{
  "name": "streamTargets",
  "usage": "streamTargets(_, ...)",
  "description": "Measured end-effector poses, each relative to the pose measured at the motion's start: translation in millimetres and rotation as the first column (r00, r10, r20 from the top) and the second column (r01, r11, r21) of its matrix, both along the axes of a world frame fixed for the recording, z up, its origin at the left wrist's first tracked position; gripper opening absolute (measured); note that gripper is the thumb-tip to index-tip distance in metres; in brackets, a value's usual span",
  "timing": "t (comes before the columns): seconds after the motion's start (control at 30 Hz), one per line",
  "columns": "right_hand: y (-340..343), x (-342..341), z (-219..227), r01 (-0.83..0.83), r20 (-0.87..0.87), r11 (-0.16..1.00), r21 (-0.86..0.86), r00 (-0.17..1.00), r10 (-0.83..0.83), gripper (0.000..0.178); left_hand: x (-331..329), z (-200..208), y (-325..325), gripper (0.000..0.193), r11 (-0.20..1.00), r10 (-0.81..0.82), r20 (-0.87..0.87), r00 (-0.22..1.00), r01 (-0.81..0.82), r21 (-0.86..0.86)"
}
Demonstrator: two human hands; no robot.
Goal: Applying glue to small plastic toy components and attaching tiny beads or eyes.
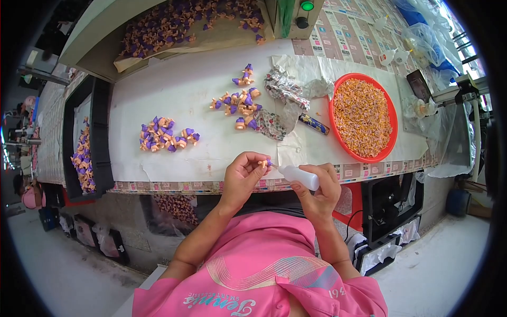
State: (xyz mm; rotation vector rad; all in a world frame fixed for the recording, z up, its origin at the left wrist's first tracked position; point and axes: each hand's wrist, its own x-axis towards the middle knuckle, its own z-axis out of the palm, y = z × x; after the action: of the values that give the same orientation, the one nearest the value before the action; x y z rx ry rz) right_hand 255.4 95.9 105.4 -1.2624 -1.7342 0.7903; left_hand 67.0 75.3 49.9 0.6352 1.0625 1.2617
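Near the front edge of the table, my left hand (244, 177) pinches a small purple and peach doll part (265, 164) between thumb and fingers. My right hand (321, 193) is wrapped round a white squeeze bottle (301, 177), its narrow tip pointing left and close to the doll part. Whether tip and part touch is too small to tell. Beyond my hands lies a loose group of like doll parts (235, 103). Another pile of doll parts (163, 133) sits farther left on the white table covering (195, 100).
A round red basin (393, 119) full of tiny orange and white pieces stands at the right. Crumpled floral cloth (285, 87) and a dark printed tube (314, 124) lie beside it. At left is a black tray (100, 132) with more parts; a hooded box (211, 39) holds many at the back.
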Motion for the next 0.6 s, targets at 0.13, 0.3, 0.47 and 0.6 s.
streamTargets(0.13, -0.5, 0.6, 4.0, -0.011, 0.03, 1.0, -0.001, 0.999, 0.011, 0.034, -0.2, -1.8, -0.1, 0.015, 1.0, -0.003, -0.007, 1.0, 0.003, 0.003)
streamTargets(0.3, 3.2, 1.2, 3.6, 0.014, -0.001, 0.996, 0.083, 1.0, -0.014, 0.033, 1.2, -1.1, 0.3, 0.015, 1.0, -0.001, -0.002, 1.0, 0.001, 0.005)
streamTargets(0.47, 2.8, 2.4, -0.3, 0.007, 0.012, 0.998, 0.07, 1.0, -0.008, 0.033, 1.9, -2.7, -0.4, 0.015, 1.0, -0.002, -0.004, 1.0, 0.002, 0.012)
streamTargets(0.6, 2.5, 3.4, -0.3, 0.008, 0.006, 0.998, 0.067, 1.0, -0.009, 0.033, 2.5, -3.0, -0.9, 0.015, 1.0, -0.004, 0.002, 1.0, 0.004, 0.018)
